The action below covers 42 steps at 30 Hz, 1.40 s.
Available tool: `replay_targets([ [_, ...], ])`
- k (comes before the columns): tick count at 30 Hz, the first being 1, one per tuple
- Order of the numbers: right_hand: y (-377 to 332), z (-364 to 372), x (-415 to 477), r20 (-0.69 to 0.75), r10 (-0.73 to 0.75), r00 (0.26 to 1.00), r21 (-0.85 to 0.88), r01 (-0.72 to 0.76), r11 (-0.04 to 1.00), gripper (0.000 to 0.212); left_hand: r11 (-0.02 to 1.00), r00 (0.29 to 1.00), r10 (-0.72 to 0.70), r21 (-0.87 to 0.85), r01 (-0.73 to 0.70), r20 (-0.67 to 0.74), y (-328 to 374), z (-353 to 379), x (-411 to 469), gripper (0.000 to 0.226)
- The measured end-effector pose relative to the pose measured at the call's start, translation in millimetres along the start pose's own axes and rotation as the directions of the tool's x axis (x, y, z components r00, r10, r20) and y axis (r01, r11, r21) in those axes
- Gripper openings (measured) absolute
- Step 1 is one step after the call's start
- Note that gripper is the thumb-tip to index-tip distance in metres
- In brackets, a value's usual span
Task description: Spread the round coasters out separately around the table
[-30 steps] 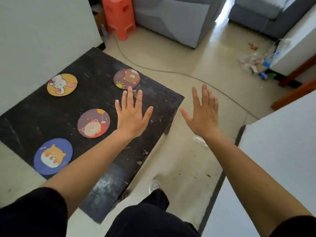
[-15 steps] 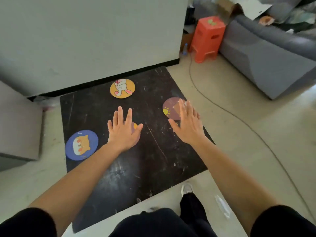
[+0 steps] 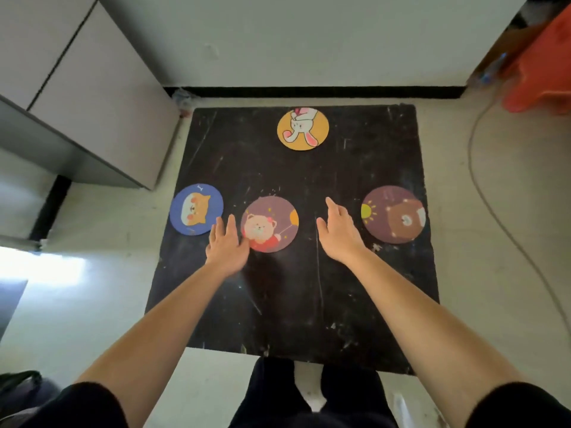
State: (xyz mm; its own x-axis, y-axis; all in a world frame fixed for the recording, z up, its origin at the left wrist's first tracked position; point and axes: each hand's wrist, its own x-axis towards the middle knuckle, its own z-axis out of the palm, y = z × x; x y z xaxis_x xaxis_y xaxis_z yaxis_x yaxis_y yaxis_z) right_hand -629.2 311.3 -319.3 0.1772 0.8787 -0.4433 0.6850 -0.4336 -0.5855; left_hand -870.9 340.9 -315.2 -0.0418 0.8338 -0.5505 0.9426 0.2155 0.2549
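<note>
Several round coasters lie apart on the black table [image 3: 355, 298]. A yellow rabbit coaster [image 3: 302, 128] sits at the far middle. A blue dog coaster [image 3: 196, 209] lies at the left edge, a mauve bear-with-balloon coaster [image 3: 269, 224] in the middle, and a purple brown-bear coaster [image 3: 393, 214] at the right edge. My left hand [image 3: 227, 246] is flat and empty between the blue and mauve coasters, over the mauve one's left rim. My right hand [image 3: 338, 231] is open and empty between the mauve and purple coasters.
A grey cabinet [image 3: 92, 97] stands to the left of the table and a white wall behind it. An orange stool [image 3: 543, 66] and a cable [image 3: 482, 186] on the floor lie to the right. My legs are below the table's near edge.
The view has swung round until it looks straight down at the table. Both hands have stayed open and empty and now hover lower, either side of the mauve coaster.
</note>
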Motion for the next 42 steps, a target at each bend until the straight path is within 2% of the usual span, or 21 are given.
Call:
replay_targets([
  [5,-7.4,49.6,29.1,0.144,0.2,0.969,0.243,-0.231,0.942,0.054,0.986,0.996,-0.037,-0.157,0.049,0.08,-6.4,19.2,45.5,0.065],
  [8,-10.3,75.8,42.3,0.107,0.264,0.959,0.309,-0.284,0.908,0.052,0.94,0.996,-0.041,-0.336,0.067,0.083,-6.6,32.7,64.7,0.059],
  [12,-13.8,90.7,47.2,0.091,0.352,0.932,0.467,-0.352,0.811,0.05,0.905,1.0,-0.028,-0.425,0.023,-0.007,-8.2,41.1,71.6,0.052],
  [14,-11.4,89.4,42.4,0.073,0.366,0.928,0.461,-0.357,0.812,0.042,0.859,0.996,-0.086,-0.508,0.058,-0.03,-12.4,40.0,67.8,0.046],
  [16,-7.0,86.9,30.6,0.08,0.328,0.941,0.413,-0.331,0.849,0.037,0.794,0.986,-0.161,-0.599,0.1,-0.05,-18.0,40.8,59.0,0.006],
  [17,-4.9,85.3,22.2,0.095,0.31,0.946,0.395,-0.322,0.861,0.039,0.782,0.982,-0.174,-0.616,0.096,-0.067,-21.8,42.3,53.6,0.023],
  [18,-2.7,83.4,13.3,0.106,0.298,0.949,0.38,-0.316,0.87,0.041,0.78,0.983,-0.168,-0.62,0.086,-0.074,-24.5,41.4,43.9,0.03],
  [21,4.5,74.6,-15.5,0.076,0.288,0.955,0.347,-0.296,0.89,0.042,0.761,0.986,-0.165,-0.636,0.125,-0.004,-32.7,43.2,15.0,0.007],
  [24,12.8,66.4,-41.2,0.041,0.302,0.953,0.319,-0.299,0.9,0.048,0.773,0.994,-0.109,-0.627,0.099,0.023,-41.4,50.0,-10.3,0.001],
  [27,23.6,70.4,-63.1,0.07,0.333,0.94,0.317,-0.338,0.886,0.047,0.796,0.993,-0.098,-0.594,0.117,0.065,-49.3,60.1,-34.7,0.013],
  [33,52.4,102.6,-100.7,0.11,0.393,0.913,0.27,-0.408,0.872,0.035,0.843,0.984,-0.124,-0.51,0.172,0.128,-69.9,91.0,-60.9,0.008],
  [37,58.8,114.2,-112.2,0.096,0.402,0.911,0.269,-0.413,0.87,0.035,0.859,0.98,-0.148,-0.473,0.195,0.136,-76.3,99.9,-68.6,0.015],
  [42,59.4,119.2,-115.2,0.08,0.37,0.926,0.226,-0.378,0.898,0.036,0.876,0.983,-0.144,-0.448,0.179,0.112,-83.8,109.4,-70.7,0.01],
])
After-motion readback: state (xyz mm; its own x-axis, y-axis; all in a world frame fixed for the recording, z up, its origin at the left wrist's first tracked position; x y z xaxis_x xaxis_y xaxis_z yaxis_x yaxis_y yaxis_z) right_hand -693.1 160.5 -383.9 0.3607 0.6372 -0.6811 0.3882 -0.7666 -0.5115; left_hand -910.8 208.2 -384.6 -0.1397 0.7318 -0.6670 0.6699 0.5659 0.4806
